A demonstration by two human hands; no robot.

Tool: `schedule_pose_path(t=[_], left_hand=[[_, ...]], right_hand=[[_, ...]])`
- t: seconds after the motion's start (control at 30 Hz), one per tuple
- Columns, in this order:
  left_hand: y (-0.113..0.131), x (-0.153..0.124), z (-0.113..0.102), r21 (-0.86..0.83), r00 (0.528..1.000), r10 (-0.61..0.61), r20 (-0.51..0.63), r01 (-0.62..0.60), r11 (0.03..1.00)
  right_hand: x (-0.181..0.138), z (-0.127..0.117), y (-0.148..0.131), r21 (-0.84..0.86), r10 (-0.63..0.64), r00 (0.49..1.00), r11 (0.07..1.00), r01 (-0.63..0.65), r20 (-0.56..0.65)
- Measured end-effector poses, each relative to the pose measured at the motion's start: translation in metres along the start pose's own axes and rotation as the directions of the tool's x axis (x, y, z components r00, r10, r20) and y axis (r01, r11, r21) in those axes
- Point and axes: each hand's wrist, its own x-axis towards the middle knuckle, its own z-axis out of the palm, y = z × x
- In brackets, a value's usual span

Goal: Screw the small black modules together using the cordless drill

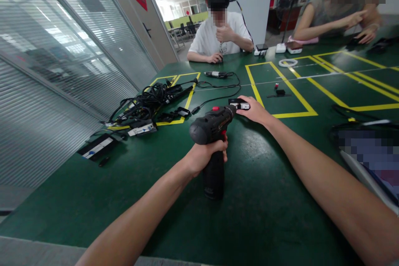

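Observation:
My left hand (208,154) is wrapped round the handle of a black cordless drill (207,126), which stands upright over the green table with its chuck pointing away and to the right. A red trigger and a red switch show on the drill. At the chuck's far end my right hand (251,109) is closed on a small black block with a white label (243,106). Whether the drill's tip touches the block I cannot tell. The fingers on the block's far side are partly hidden.
A tangle of black cables (149,102) and adapters lies to the left on the green table (156,199). A cabled black-and-silver tool (215,74) rests ahead. A white ring (288,63) sits farther right. Two people are seated across the table. A tablet-like screen (370,162) is at right.

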Motion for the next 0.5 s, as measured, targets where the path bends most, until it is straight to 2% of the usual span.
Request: schedule_pose_path(t=[0.3, 0.5], left_hand=[[0.0022, -0.0012, 0.0015, 0.007, 1.0, -0.014, -0.001, 0.014, 1.0], [0.0015, -0.0006, 0.0008, 0.024, 1.0, 0.027, -0.004, -0.027, 0.999]], right_hand=[[0.0007, 0.0007, 0.0008, -0.004, 0.01, 1.0, 1.0, -0.01, 0.002], [0.0001, 0.0002, 0.001, -0.008, 0.011, 1.0, 1.0, -0.011, -0.003]])
